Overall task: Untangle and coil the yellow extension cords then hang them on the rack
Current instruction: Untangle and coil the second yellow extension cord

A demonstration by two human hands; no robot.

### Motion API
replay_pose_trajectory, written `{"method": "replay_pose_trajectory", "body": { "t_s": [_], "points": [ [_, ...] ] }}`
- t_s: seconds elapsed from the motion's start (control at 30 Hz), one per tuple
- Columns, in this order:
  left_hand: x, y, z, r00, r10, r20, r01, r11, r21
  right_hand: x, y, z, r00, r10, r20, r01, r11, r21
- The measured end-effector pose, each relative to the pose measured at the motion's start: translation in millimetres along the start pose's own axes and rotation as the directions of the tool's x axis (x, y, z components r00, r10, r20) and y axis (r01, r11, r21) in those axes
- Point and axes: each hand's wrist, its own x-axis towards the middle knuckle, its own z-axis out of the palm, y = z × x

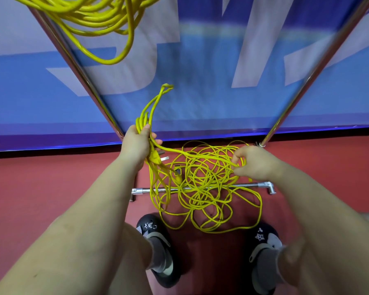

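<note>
Handling: we judge the yellow cord (pixel 205 188) light, soft and limp, prone to snagging on its own loops; best taken near the plug end and fed strand by strand.
Left hand: our left hand (pixel 136 143) grips a bundle of folded loops (pixel 151 109) that stick up toward 12 o'clock, with the plug (pixel 158 157) hanging just below it.
Right hand: our right hand (pixel 254 162) pinches a single strand at the 3 o'clock edge of the tangle, fingers curled.
Link: one strand runs between both hands, sagging slightly.
Tangle: the loose mass lies on the red floor (pixel 51 188) below and between the hands, draped over the rack's base bar (pixel 249 185), reaching toward the shoes (pixel 156 241) at 6 o'clock.
Done cord: another coil (pixel 90 15) already hangs at 11 o'clock by the rack pole (pixel 77 67).
Stage: we judge untangling underway, coil only started.
Risk: pulling hard may tighten knots.
</note>
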Motion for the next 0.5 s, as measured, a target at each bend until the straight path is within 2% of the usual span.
{"method": "replay_pose_trajectory", "body": {
  "t_s": [0.07, 0.2, 0.3, 0.37, 0.5],
  "points": [
    [0.2, -2.2, -1.5, 1.0, -0.009, 0.021, 0.008, 1.0, 0.03, 0.8, 3.3, 0.6, 1.0, -0.017, -0.01, 0.017, 1.0, 0.022],
    [-1.1, -4.8, -4.6, 0.996, -0.057, 0.073, 0.052, 0.996, 0.077, -2.5, 6.0, -11.6, 0.99, 0.01, -0.137, 0.043, 0.925, 0.377],
    [-4.3, -5.6, -4.1, 0.992, -0.06, 0.11, 0.04, 0.984, 0.174, -7.4, -0.1, -21.6, 0.967, 0.068, -0.245, 0.077, 0.841, 0.536],
    [-6.7, -4.9, -2.2, 0.991, -0.059, 0.121, 0.034, 0.979, 0.199, -8.6, -2.6, -25.4, 0.941, 0.099, -0.322, 0.095, 0.839, 0.536],
    [-9.3, -2.4, -0.1, 0.995, -0.041, 0.095, 0.016, 0.968, 0.252, -6.3, 2.3, -26.2, 0.901, 0.124, -0.415, 0.055, 0.918, 0.394]
  ]
}}
